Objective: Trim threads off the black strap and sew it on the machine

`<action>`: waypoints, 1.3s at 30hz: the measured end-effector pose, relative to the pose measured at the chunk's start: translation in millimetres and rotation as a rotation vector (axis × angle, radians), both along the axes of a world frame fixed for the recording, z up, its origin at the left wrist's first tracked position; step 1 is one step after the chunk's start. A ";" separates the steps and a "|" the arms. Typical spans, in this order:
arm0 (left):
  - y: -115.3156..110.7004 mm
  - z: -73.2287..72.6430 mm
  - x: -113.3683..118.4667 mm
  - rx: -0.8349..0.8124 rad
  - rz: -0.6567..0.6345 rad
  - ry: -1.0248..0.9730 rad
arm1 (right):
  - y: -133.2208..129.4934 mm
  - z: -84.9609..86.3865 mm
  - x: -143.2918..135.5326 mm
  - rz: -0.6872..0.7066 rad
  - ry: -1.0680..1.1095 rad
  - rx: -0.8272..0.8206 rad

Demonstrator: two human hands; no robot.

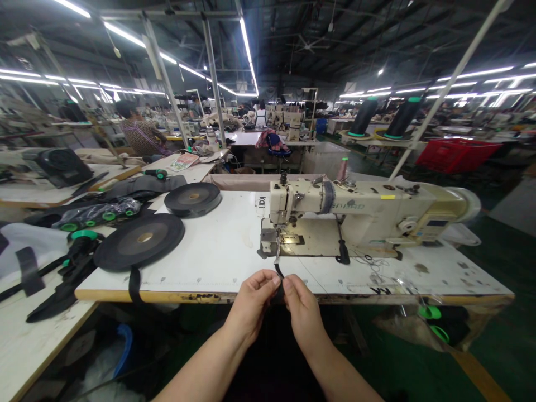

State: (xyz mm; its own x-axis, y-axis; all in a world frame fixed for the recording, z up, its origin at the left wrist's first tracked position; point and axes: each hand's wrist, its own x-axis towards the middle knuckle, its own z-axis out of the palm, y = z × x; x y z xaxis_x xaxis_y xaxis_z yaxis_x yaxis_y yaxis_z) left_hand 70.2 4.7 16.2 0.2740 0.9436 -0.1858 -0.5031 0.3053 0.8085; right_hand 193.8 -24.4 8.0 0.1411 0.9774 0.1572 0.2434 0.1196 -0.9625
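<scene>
My left hand (256,298) and my right hand (299,301) are close together at the front edge of the white sewing table (226,245). Between them they pinch a narrow black strap (279,270), its short end pointing up toward the sewing machine (360,215). The fingers of both hands are pressed together on it. Just beyond the fingertips is the lit needle area of the machine. Two flat rolls of black tape, a large one (138,243) and a smaller one (192,199), lie on the table at the left.
A black-handled screwdriver (343,251) rests by the machine's base, near loose threads. Black thread cones with green ends (103,215) lie on the left table. A red bin (458,155) stands at the back right. A seated person (140,134) is at the back left.
</scene>
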 end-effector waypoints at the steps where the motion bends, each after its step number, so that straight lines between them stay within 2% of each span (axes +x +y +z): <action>1: -0.2 0.5 -0.3 0.003 -0.012 0.005 | -0.4 0.9 0.1 0.003 -0.002 -0.002; 8: -0.5 1.3 0.2 -0.009 -0.053 -0.020 | -2.3 4.9 -1.6 -0.022 -0.049 -0.005; 20: -1.9 4.8 2.3 0.020 -0.044 -0.056 | -1.2 -3.6 -1.2 -0.051 -0.015 0.017; 23: -1.1 4.7 1.9 0.057 -0.037 0.003 | -0.5 -5.1 -0.7 -0.046 0.008 0.005; 28: 0.5 3.8 -3.7 0.198 -0.015 0.214 | 0.3 -4.0 2.8 0.009 0.042 -0.013; 34: 3.6 6.5 -12.5 0.302 -0.079 0.434 | -1.5 0.5 4.6 0.047 0.036 -0.029; 39: 2.4 9.0 -11.5 0.301 -0.124 0.368 | -3.0 -0.7 2.4 0.024 0.041 -0.022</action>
